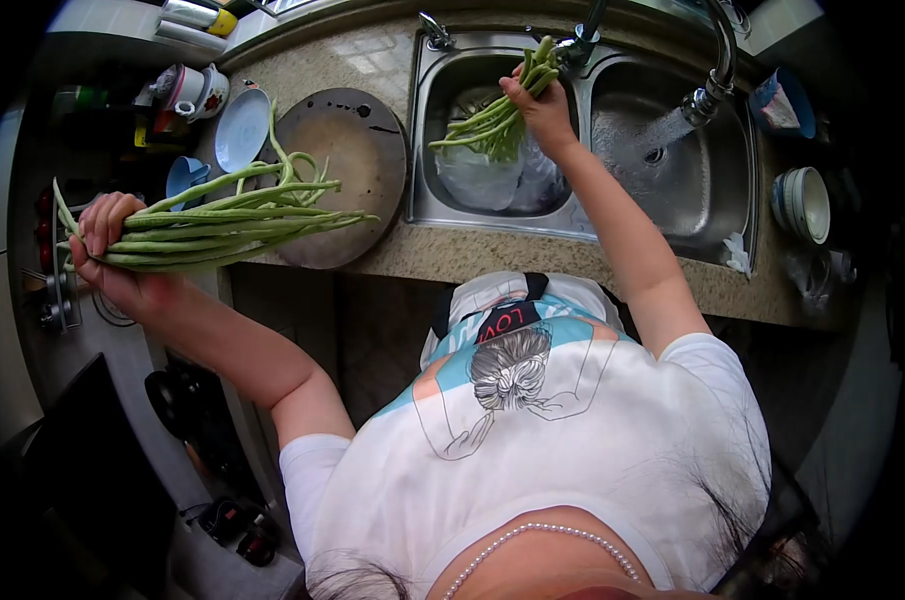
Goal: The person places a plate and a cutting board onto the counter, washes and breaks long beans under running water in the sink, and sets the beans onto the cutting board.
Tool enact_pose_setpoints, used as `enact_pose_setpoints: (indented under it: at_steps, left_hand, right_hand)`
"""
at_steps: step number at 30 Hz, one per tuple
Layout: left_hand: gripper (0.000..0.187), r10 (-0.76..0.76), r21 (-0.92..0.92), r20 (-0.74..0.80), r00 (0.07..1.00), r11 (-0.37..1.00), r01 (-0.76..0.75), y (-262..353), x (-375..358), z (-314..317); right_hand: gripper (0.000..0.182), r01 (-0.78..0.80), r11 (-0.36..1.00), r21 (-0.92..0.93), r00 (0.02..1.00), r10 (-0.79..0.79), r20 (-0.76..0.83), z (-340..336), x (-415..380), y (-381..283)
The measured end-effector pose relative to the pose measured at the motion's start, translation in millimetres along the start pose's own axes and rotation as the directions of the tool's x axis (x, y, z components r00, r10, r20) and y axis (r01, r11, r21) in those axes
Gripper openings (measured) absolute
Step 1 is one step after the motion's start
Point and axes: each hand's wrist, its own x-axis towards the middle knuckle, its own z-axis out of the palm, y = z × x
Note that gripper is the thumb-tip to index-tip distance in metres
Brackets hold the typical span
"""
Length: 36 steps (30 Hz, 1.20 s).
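A large bunch of long green beans (223, 225) is gripped at one end by my left hand (111, 240), its loose ends reaching right over the round cutting board (345, 150). My right hand (545, 108) is closed around a smaller bunch of beans (488, 125) above the left sink basin (431, 165). Those beans hang down to the left, over a clear plastic bag (483, 178) lying in that basin.
Water runs from the faucet (711, 95) into the right basin (698, 195). A blue plate (243, 130), a blue cup (186, 178) and a lidded pot (211, 92) stand left of the board. Stacked bowls (803, 205) sit right of the sink.
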Motion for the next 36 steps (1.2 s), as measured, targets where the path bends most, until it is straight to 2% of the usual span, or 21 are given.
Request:
enact_pose_setpoints:
  at_steps: [2,3,4,5,6,7,9,10,12,14,16,17,18,19,20,23,28,30,32,33,36]
  left_hand:
    - [0.021,-0.069,-0.031,0.032,0.997,0.997,0.07,-16,2,5]
    - [0.02,-0.112,-0.059,0.036,0.993,0.992,0.114,-25,2,8]
    - [0.019,-0.154,-0.083,0.04,0.987,0.984,0.157,-34,2,12]
    - [0.017,-0.168,-0.044,0.069,0.983,0.984,0.172,-41,2,12]
    - [0.016,-0.186,-0.006,0.099,0.978,0.982,0.188,-48,4,10]
    - [0.015,-0.234,-0.018,0.121,0.965,0.971,0.238,-54,5,8]
    - [0.014,-0.306,-0.045,0.139,0.942,0.948,0.314,-67,10,1]
    - [0.013,-0.346,-0.07,0.166,0.924,0.93,0.36,-75,13,-2]
    - [0.013,-0.408,-0.068,0.226,0.885,0.899,0.432,-94,15,-5]
    - [0.013,-0.417,-0.013,0.299,0.858,0.898,0.441,-113,13,-2]
    - [0.014,-0.407,0.159,0.428,0.807,0.913,0.376,-126,14,0]
    - [0.014,-0.411,0.156,0.444,0.796,0.911,0.383,-131,17,3]
    - [0.014,-0.389,0.294,0.543,0.744,0.918,0.266,-135,20,6]
    - [0.015,-0.38,0.407,0.632,0.675,0.904,0.128,-140,22,9]
    - [0.015,-0.387,0.401,0.643,0.661,0.905,0.139,-145,23,15]
    - [0.018,-0.319,0.487,0.692,0.648,0.869,-0.093,-161,22,44]
    - [0.013,-0.296,0.366,0.691,0.66,0.93,0.033,-178,40,77]
    - [0.013,-0.196,0.214,0.66,0.726,0.974,0.068,-193,39,88]
    - [0.011,-0.188,0.18,0.69,0.699,0.98,0.085,-213,33,96]
    - [0.011,-0.068,0.159,0.708,0.703,0.985,-0.064,-231,18,104]
    - [0.019,0.013,0.197,0.702,0.712,0.957,-0.211,-268,15,100]
  right_hand:
    - [0.042,-0.143,0.883,-0.447,0.984,0.175,0.03,-2,-14,41]
    - [0.051,-0.488,0.816,-0.311,0.865,0.499,-0.05,-5,-20,52]
    - [0.059,-0.771,0.619,-0.151,0.633,0.771,-0.07,-9,-27,65]
    - [0.061,-0.643,0.568,-0.514,0.709,0.695,-0.119,-20,-39,98]
    - [0.062,-0.44,0.407,-0.801,0.789,0.6,-0.128,-29,-47,122]
    - [0.062,-0.437,0.412,-0.799,0.792,0.597,-0.125,-29,-47,116]
    - [0.062,-0.465,0.423,-0.778,0.683,0.73,-0.012,-34,-50,104]
    - [0.062,-0.463,0.425,-0.777,0.69,0.724,-0.015,-37,-50,105]
    - [0.054,-0.352,0.297,-0.887,0.761,0.644,-0.086,-41,-48,109]
    - [0.049,-0.325,0.353,-0.877,0.805,0.591,-0.06,-46,-51,104]
    - [0.046,-0.358,0.613,-0.704,0.792,0.599,0.118,-53,-56,95]
    - [0.037,-0.359,0.65,-0.67,0.769,0.613,0.182,-59,-59,89]
    - [0.037,-0.358,0.651,-0.669,0.779,0.603,0.17,-59,-63,70]
    - [0.037,-0.499,0.674,-0.545,0.729,0.666,0.157,-56,-69,40]
    - [0.037,-0.623,0.671,-0.401,0.675,0.721,0.158,-54,-73,12]
    - [0.031,-0.609,0.718,-0.336,0.734,0.671,0.105,-68,-88,-24]
    - [0.025,-0.578,0.8,-0.158,0.816,0.568,-0.109,-103,-129,-65]
    - [0.024,-0.571,0.811,-0.127,0.817,0.546,-0.186,-121,-148,-73]
    - [0.023,-0.546,0.834,-0.083,0.818,0.509,-0.269,-134,-165,-85]
    - [0.023,-0.547,0.833,-0.084,0.813,0.505,-0.289,-139,-172,-89]
    - [0.021,-0.543,0.839,-0.044,0.791,0.493,-0.362,-157,-186,-98]
